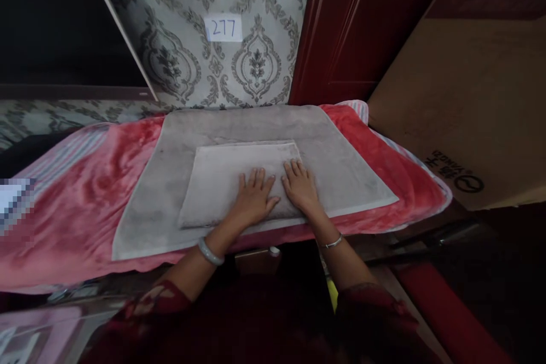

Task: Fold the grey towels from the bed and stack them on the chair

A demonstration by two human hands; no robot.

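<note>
A small folded grey towel lies on top of a larger grey towel spread flat over a red blanket. My left hand rests flat on the near right part of the small towel, fingers stretched out. Beside it, my right hand lies flat on the same towel's right edge, fingers spread too. The two hands nearly touch. Each wrist wears a bracelet. Neither hand holds anything.
A big cardboard box leans at the right. Behind the table stand a patterned wall with a paper label reading 277 and a dark red door. A dark opening is at the far left.
</note>
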